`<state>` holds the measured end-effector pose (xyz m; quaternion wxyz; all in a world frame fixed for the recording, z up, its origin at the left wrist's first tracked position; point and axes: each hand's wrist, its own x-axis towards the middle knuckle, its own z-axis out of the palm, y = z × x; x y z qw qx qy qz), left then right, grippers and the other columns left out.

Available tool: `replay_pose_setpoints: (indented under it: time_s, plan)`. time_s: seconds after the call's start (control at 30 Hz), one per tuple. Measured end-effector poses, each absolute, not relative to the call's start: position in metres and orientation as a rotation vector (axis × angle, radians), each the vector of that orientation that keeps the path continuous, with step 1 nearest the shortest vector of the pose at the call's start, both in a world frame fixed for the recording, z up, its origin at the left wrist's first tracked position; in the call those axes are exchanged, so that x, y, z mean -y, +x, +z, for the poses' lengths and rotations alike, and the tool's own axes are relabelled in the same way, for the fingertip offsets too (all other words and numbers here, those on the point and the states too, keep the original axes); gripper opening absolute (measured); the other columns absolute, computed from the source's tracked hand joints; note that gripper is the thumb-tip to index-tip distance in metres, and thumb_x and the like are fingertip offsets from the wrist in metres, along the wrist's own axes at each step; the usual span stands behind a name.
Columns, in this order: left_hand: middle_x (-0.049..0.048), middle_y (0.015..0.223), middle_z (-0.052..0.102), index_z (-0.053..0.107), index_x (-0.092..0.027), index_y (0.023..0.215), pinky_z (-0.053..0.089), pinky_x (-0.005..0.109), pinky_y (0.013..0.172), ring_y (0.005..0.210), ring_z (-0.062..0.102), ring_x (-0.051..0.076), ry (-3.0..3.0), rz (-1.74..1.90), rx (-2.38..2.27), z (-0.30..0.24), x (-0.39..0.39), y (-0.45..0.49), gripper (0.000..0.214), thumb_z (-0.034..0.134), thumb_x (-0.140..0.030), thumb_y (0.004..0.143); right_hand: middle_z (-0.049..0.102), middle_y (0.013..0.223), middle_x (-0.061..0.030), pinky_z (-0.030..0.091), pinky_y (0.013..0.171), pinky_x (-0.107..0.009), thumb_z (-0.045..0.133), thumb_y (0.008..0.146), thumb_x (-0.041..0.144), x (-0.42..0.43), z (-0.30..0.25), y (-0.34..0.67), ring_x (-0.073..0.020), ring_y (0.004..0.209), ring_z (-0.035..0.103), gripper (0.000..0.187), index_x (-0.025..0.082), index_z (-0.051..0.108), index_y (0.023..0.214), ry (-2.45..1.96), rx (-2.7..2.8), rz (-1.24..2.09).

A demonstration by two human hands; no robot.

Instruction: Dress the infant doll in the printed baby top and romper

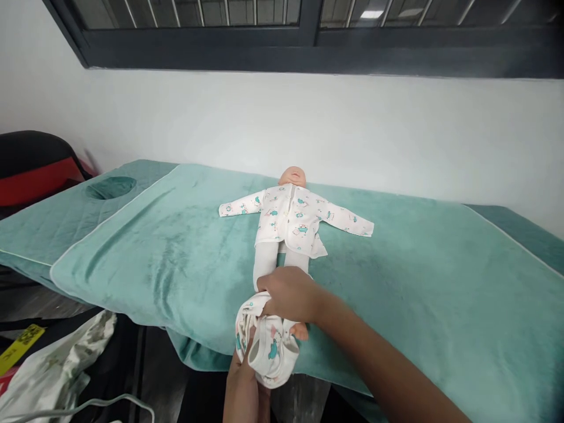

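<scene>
Left grip [244, 373] is sunk in the bunched cloth [272, 349], mostly covered; can't tell if it's pinching or spread. Risk: folds twist if it turns blind in there.

Right grip [291, 291] is just above, over the doll's [267, 257] lower legs, and looks to pinch the cloth's upper edge. Risk: a hard tug could drag the doll toward the bed's near edge. Foot [300, 331] pokes out just below right grip, beside the cloth; toes could snag on the rim.

Around: far left of both grips, bed [39, 229] with a face hole, sheet [423, 258] over most of it. Below that, bag [53, 364] and loose cable [106, 402]; a catch hazard if the left arm swings out. Above the grips, jacket [291, 214] on the doll, sleeves spread. Right grip itself blocks the view of the shins.
</scene>
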<state>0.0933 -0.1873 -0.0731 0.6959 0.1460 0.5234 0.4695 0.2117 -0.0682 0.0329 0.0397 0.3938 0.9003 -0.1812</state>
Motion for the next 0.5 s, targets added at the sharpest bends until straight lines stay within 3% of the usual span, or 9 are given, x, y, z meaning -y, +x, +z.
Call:
replay_pose_setpoints:
  time_s: [0.17, 0.5]
  plan:
    - [0.0083, 0.099, 0.076, 0.066, -0.033, 0.122, 0.059, 0.048, 0.08, 0.103, 0.068, 0.038, 0.213, 1.155, -1.275, -0.068, 0.185, 0.093, 0.058, 0.077, -0.048, 0.067, 0.07, 0.08, -0.002, 0.023, 0.055, -0.028, 0.058, 0.083, 0.042, 0.073, 0.027, 0.219, -0.0184, 0.072, 0.06, 0.023, 0.022, 0.066, 0.093, 1.233, -2.817, -0.587]
    - [0.0074, 0.084, 0.077, 0.07, -0.02, 0.11, 0.059, 0.038, 0.079, 0.088, 0.073, 0.029, 0.258, 1.201, -1.328, -0.044, 0.176, 0.067, 0.046, 0.08, -0.038, 0.07, 0.069, 0.08, -0.0019, 0.024, 0.058, -0.027, 0.055, 0.086, 0.051, 0.075, 0.023, 0.221, -0.0169, 0.072, 0.058, 0.031, 0.021, 0.064, 0.088, 1.343, -2.822, -0.724]
